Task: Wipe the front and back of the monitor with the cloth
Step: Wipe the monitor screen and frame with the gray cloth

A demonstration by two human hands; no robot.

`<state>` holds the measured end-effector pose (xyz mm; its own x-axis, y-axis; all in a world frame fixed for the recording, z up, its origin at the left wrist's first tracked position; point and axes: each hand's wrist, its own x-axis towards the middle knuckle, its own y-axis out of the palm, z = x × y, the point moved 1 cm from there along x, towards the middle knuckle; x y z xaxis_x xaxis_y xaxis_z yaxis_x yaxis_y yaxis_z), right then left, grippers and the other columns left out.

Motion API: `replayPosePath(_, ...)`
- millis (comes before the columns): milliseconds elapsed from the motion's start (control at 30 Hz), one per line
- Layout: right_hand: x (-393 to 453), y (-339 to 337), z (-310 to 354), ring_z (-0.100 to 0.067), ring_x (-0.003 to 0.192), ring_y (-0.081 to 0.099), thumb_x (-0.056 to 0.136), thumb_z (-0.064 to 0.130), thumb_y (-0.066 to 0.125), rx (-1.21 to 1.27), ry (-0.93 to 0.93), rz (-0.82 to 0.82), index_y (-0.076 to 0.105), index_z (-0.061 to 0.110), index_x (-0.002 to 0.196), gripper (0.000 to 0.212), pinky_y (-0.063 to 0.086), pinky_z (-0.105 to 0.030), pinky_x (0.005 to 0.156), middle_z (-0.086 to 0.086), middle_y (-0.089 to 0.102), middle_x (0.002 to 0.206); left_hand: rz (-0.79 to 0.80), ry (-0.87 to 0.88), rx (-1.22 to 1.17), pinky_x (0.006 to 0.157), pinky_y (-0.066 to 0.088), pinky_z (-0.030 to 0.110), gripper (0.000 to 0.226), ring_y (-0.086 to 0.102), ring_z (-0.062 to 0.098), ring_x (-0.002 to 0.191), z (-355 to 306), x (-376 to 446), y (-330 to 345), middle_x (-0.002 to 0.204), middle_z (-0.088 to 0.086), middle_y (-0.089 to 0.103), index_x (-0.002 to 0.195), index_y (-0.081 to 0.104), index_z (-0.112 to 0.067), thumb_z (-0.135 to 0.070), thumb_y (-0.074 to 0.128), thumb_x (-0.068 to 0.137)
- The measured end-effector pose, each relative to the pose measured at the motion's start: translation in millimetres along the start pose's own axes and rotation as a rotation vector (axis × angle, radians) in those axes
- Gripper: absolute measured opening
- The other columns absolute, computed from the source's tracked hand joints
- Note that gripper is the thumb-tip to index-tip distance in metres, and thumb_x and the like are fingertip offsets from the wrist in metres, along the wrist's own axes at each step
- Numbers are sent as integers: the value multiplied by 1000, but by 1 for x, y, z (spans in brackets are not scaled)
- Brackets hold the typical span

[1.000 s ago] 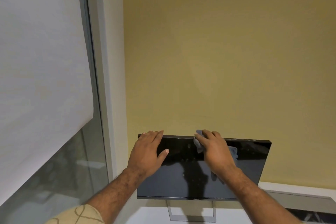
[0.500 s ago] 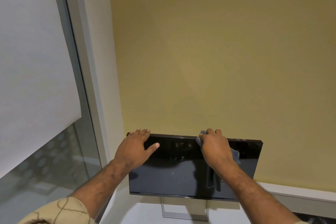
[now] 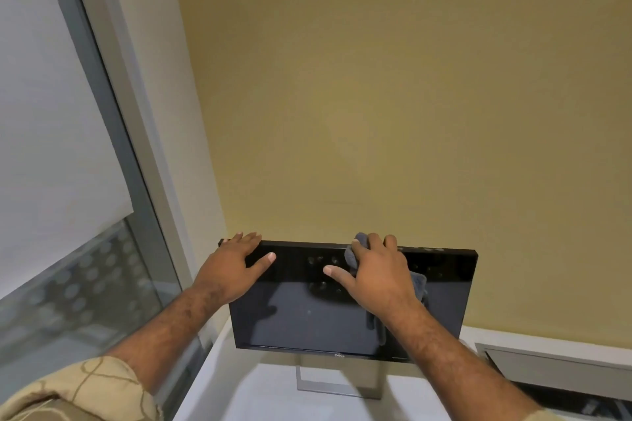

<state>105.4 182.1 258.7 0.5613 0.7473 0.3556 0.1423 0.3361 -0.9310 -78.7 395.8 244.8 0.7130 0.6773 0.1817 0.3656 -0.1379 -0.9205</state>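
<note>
A black monitor (image 3: 307, 318) with a dark, switched-off screen stands on a grey metal stand (image 3: 337, 383) on a white desk. My left hand (image 3: 231, 272) rests on the monitor's top left corner, fingers over the top edge and thumb lying on the screen. My right hand (image 3: 378, 275) presses a grey cloth (image 3: 355, 249) against the top edge near the middle; its fingers curl over the edge onto the cloth and the thumb lies stretched out on the screen. Part of the cloth hangs down under the wrist. The monitor's back is hidden.
A yellow wall (image 3: 393, 96) rises close behind the monitor. To the left are a window frame (image 3: 136, 164) and a white roller blind (image 3: 51, 130). The white desk (image 3: 246, 400) runs under the stand, and a grey tray or vent (image 3: 547, 366) lies at the right.
The view has shifted a little, so the monitor sits slightly further left in frame. My right thumb has spread out onto the screen. Both hands stay on the top edge.
</note>
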Motion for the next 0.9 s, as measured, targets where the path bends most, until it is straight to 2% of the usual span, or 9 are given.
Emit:
replayPosePath(100, -3, 5, 2, -26, 110, 38, 89, 72, 33, -21, 58, -44, 57, 28, 125, 62, 40, -40, 84, -2, 49, 128, -15, 13, -4, 124, 16, 36, 73, 16, 12, 152, 1, -1, 1, 161, -11, 30, 154, 34, -28, -69, 36, 93)
replayPosePath(167, -8, 6, 7, -30, 109, 37, 94, 44, 49, -35, 103, -67, 50, 30, 132, 41, 36, -41, 82, -8, 42, 133, -34, 33, -7, 124, 15, 36, 72, 18, 13, 152, 2, 0, 2, 161, -10, 32, 153, 36, -28, -68, 37, 94)
replayPosePath(267, -14, 9, 7, -30, 105, 40, 84, 4, 47, -30, 139, -56, 43, 26, 139, 59, 37, -39, 81, -12, 40, 131, -48, 67, -6, 124, 14, 36, 71, 20, 14, 152, 5, -1, 2, 160, -8, 34, 153, 37, -26, -67, 37, 94)
replayPosePath(467, -4, -14, -5, -25, 92, 45, 79, -5, 45, 45, 294, -154, 53, 17, 119, 46, 40, -33, 68, -6, 51, 113, -82, 123, 9, 123, 13, 33, 70, 20, 15, 152, 10, -3, 6, 160, -8, 35, 153, 36, -26, -66, 35, 95)
replayPosePath(567, 3, -21, 19, -23, 85, 45, 74, -10, 46, 196, 134, -199, 47, 20, 117, 52, 41, -36, 66, -1, 56, 102, -120, 142, 16, 122, 13, 31, 72, 22, 15, 151, 12, -2, 10, 159, -8, 36, 153, 37, -26, -68, 33, 94)
replayPosePath(633, 6, -17, 41, -20, 82, 43, 74, -10, 46, 244, -11, -153, 49, 23, 101, 43, 42, -37, 67, 5, 54, 95, -143, 158, 15, 122, 14, 31, 75, 23, 16, 151, 14, -1, 12, 158, -8, 38, 152, 38, -25, -70, 30, 93)
replayPosePath(700, 7, -7, 58, -19, 89, 41, 81, -4, 49, 209, -115, -80, 55, 20, 104, 34, 42, -37, 73, 4, 52, 102, -163, 170, 9, 122, 14, 32, 79, 26, 17, 150, 17, -3, 15, 157, -7, 40, 151, 40, -25, -73, 25, 90)
replayPosePath(800, 9, 3, 60, -21, 96, 40, 83, 3, 52, 116, -95, -31, 58, 18, 112, 33, 43, -35, 74, 0, 50, 110, -185, 179, -16, 122, 15, 33, 81, 27, 16, 150, 21, -3, 19, 155, -7, 42, 150, 43, -25, -74, 24, 89)
replayPosePath(900, 7, -6, 42, -22, 91, 41, 79, 1, 51, 80, 17, -23, 61, 16, 99, 27, 36, -32, 66, 0, 47, 98, -211, 181, -12, 122, 16, 33, 78, 28, 15, 149, 22, -3, 21, 154, -8, 44, 149, 44, -26, -73, 27, 90)
